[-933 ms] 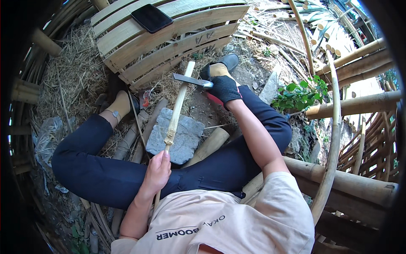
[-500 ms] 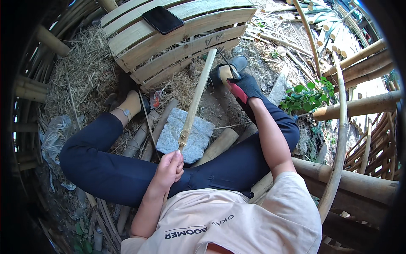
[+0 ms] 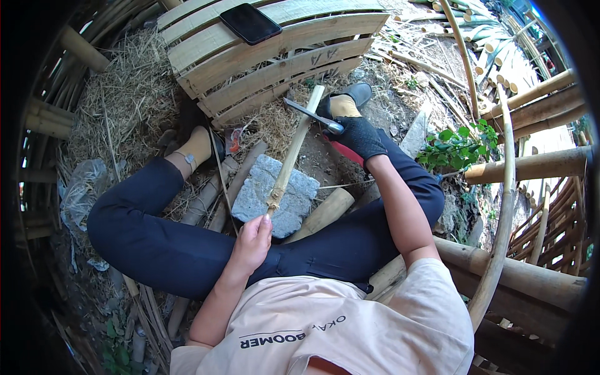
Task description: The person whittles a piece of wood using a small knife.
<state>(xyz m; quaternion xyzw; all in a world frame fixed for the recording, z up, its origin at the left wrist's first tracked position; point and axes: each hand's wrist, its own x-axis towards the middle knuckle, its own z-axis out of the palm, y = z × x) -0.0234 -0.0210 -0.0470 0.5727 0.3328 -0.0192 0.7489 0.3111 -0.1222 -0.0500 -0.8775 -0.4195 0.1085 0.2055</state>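
Observation:
My left hand, bare, is closed around the near end of a pale bamboo strip. The strip slants up and away from me, passing over a rough grey stone block between my legs. On my right hand is a black and red glove, its fingers closed on a knife. The knife's blade points left and crosses the strip near its far end. I cannot tell whether the edge touches it. The knife's handle is mostly hidden by the glove.
A slatted wooden crate stands ahead, with a black phone on top. Bamboo poles frame the right side, near a leafy green plant. Dry straw and a clear plastic bag lie left. Cut bamboo is piled far right.
The knife blade has swung from pointing away beside the strip's far tip to lying across the strip, pointing left. My right hand has turned with it; my left keeps its hold.

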